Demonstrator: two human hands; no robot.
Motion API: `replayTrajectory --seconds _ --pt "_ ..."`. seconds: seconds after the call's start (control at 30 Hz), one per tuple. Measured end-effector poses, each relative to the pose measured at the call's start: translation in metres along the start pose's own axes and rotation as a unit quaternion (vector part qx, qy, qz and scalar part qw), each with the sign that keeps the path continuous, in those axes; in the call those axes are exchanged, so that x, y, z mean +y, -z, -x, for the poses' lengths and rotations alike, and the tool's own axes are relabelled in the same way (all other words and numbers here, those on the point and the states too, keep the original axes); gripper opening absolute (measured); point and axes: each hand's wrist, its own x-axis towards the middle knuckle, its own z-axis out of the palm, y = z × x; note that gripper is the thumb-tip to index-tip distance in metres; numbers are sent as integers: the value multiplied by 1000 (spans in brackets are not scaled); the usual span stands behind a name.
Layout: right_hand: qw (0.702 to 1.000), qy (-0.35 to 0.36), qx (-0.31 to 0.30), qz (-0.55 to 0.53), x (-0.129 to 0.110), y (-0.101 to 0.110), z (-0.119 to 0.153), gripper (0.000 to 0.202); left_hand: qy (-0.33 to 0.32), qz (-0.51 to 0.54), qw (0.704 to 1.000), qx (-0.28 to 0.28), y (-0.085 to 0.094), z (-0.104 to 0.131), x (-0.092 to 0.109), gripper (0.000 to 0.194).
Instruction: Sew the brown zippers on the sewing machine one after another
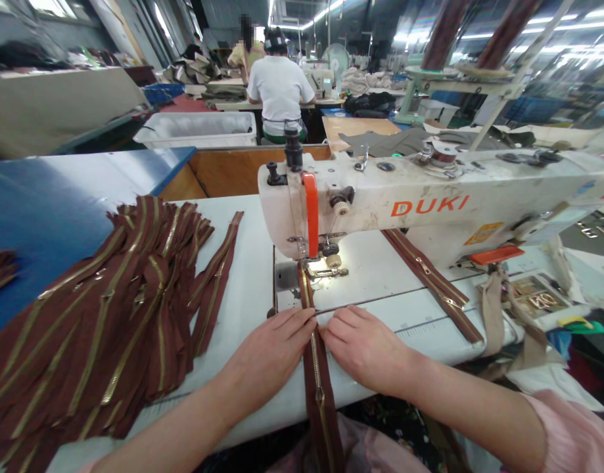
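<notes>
A brown zipper (321,401) with metal teeth runs from under the needle of a white sewing machine (371,190) down over the table's front edge toward my lap. My left hand (275,345) lies along its left side, fingers pressed together on the tape just in front of the needle area. On the other side my right hand (363,345) has its fingers curled in, gripping the zipper's right edge. The zipper's slider shows below both hands. My fingertips are partly hidden, and the two hands almost meet across the tape.
A big pile of brown zippers (109,315) covers the left of the table, with a loose zipper (217,282) beside it. Another zipper (434,289) lies under the machine arm. A parts tray (538,295) sits right. Ahead, a person in white (279,89) sits beyond a white bin (198,129).
</notes>
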Motion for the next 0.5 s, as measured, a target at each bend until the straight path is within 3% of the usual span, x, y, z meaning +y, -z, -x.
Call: replayTrajectory --seconds 0.27,0.5 --pt "1000 -7 20 19 15 -6 -15 15 6 5 1000 -14 -9 -7 -16 31" --pt "998 -23 40 41 29 -8 -30 13 13 -1 1000 10 -11 -17 -30 33"
